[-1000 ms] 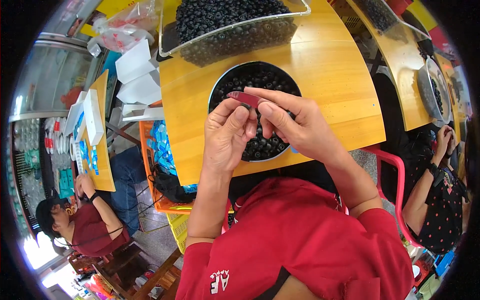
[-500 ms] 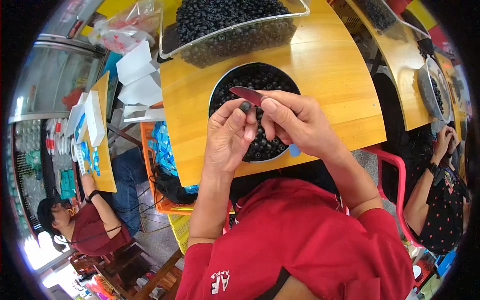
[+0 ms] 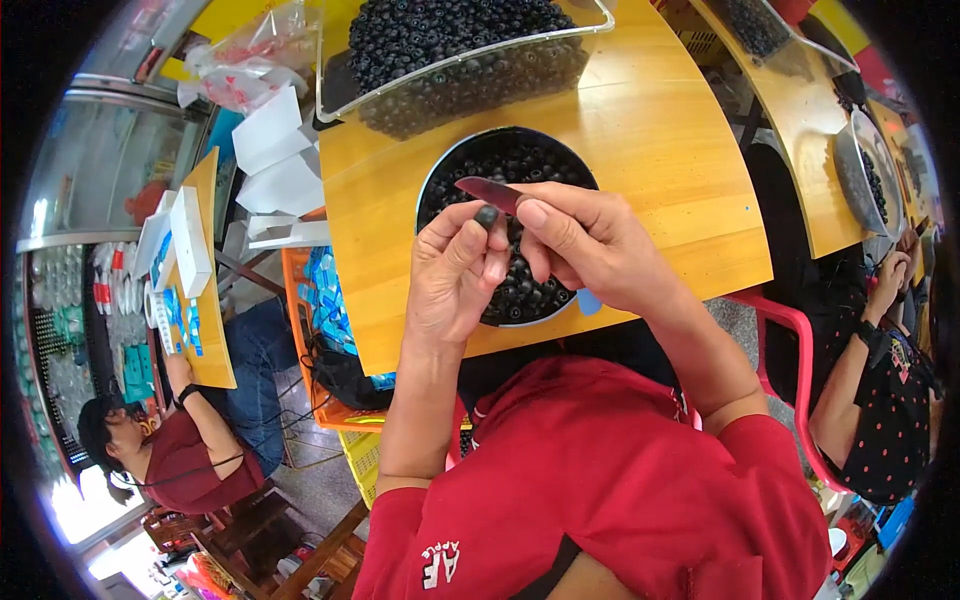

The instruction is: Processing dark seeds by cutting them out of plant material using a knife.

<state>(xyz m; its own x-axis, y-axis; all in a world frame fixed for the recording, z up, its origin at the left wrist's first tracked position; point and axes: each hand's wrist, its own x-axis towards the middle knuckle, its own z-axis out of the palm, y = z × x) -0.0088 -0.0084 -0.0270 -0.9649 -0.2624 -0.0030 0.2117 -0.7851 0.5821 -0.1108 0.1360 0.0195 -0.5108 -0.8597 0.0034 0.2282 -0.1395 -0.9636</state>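
Note:
Between the thumb and fingertips of my left hand [image 3: 455, 270] is a small dark round bead [image 3: 486, 216]. My right hand [image 3: 590, 240] is closed around a small knife [image 3: 485, 192]; its dark reddish blade points left, just above the bead. The knife's handle is hidden in my fingers. Both hands are over a round bowl [image 3: 424, 190] with many similar dark beads [image 3: 530, 295] in it. A bit of something blue [image 3: 588, 302] shows below my right hand, by the bowl's rim; I cannot tell what it belongs to.
A clear plastic bin [image 3: 470, 62] heaped with dark beads stands behind the bowl on the wooden table [image 3: 690, 190]. An orange crate [image 3: 300, 330] with blue packets is at the left. One person [image 3: 190, 450] sits far left, another [image 3: 870, 400] at the right by a pink chair [image 3: 790, 320].
The knife blade and the bead have shifted very slightly to the left. Both hands keep nearly the same pose and hold.

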